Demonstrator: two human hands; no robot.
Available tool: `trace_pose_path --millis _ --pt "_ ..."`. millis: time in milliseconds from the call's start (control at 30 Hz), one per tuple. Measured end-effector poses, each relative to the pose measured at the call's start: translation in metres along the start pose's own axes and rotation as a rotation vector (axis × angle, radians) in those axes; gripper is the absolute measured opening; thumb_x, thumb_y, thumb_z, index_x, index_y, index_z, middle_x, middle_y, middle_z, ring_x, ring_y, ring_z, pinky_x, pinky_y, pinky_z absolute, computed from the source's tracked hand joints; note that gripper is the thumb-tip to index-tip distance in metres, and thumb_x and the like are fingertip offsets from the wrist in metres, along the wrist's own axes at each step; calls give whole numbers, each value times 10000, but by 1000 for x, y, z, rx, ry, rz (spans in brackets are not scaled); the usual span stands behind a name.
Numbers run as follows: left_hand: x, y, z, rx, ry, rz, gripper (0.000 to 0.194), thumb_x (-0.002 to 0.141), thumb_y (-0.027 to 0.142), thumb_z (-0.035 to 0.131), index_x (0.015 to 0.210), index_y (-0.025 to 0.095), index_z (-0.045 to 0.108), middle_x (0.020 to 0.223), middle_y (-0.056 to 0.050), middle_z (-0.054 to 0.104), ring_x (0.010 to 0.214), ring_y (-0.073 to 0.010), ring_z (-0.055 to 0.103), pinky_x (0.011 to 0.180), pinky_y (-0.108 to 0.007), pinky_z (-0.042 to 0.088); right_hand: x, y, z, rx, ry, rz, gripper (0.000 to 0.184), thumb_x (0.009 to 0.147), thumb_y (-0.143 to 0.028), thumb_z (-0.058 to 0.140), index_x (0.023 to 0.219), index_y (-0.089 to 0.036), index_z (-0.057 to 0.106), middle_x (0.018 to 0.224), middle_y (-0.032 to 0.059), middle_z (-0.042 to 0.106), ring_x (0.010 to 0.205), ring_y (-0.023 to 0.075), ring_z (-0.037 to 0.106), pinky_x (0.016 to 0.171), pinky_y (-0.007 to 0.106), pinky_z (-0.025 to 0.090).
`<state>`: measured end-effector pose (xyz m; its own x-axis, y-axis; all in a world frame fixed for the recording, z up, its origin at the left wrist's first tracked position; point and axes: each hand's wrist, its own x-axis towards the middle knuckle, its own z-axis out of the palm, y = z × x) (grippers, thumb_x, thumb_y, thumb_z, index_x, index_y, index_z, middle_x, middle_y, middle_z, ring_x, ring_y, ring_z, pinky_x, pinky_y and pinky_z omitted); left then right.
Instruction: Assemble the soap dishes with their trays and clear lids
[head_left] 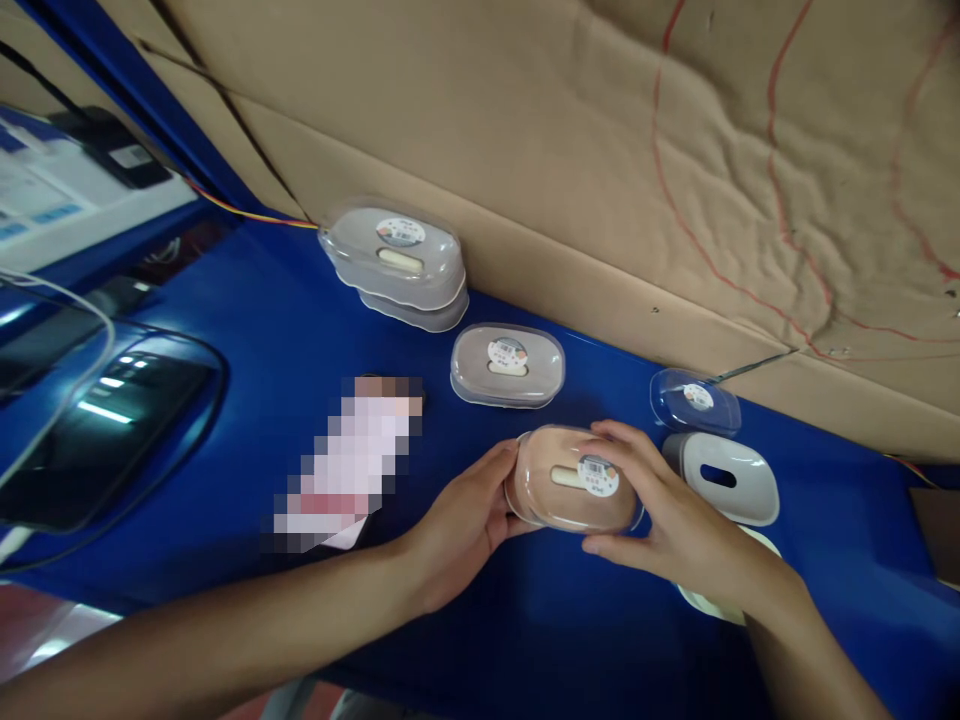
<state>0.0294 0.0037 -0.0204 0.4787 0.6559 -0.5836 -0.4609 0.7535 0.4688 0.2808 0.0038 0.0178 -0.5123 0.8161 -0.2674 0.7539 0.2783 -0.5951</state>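
Toward the blue table's (510,620) right end, the right hand's (652,495) forearm hides part of a pale yellow piece (705,602). Some left hand (465,510) fingertips vanish behind the peach box (540,500) — its label's (598,477) small print is unreadable. Pixels mask the phone's (345,465) screen. Toward the table's left end, a white printed item (60,205) is blurred — and cut off by the picture's edge.

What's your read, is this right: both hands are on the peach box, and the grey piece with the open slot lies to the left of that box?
Not quite: the head view shows the grey piece to the right of the peach box, not the left. The left hand and right hand are indeed both on the box.
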Motion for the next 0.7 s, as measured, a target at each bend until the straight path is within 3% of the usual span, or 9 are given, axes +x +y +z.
trace_pose_path --millis 333,500,600,700 --pt "0 -1 0 21 -39 -1 488 1086 535 494 1390 179 632 1369 -133 733 1282 -305 655 1110 -474 496 3 7 6 -19 20 -26 762 924 -400 771 1556 -411 346 1704 66 301 1539 299 456 1229 496 464" --pt "-3 -2 3 160 -58 53 540 938 478 771 1377 212 605 1443 -133 687 1341 -338 620 1068 -452 501 1 6 7 -19 13 -34 775 888 -326 785 1529 -394 355 1683 76 309 1526 299 470 1228 516 463" --pt "-5 -6 4 212 -47 93 558 903 443 817 1355 212 588 1388 -133 705 1321 -331 630 1061 -450 500 -1 2 7 -18 28 -33 820 846 -258 806 1516 -373 348 1656 91 332 1507 297 492 1224 506 475" --pt "-7 -7 4 250 -91 220 519 903 408 828 1330 230 595 1350 -102 716 1313 -294 636 1093 -427 489 -2 -2 9 -39 81 -65 885 842 -221 803 1560 -366 307 1649 109 337 1505 309 490 1216 519 487"
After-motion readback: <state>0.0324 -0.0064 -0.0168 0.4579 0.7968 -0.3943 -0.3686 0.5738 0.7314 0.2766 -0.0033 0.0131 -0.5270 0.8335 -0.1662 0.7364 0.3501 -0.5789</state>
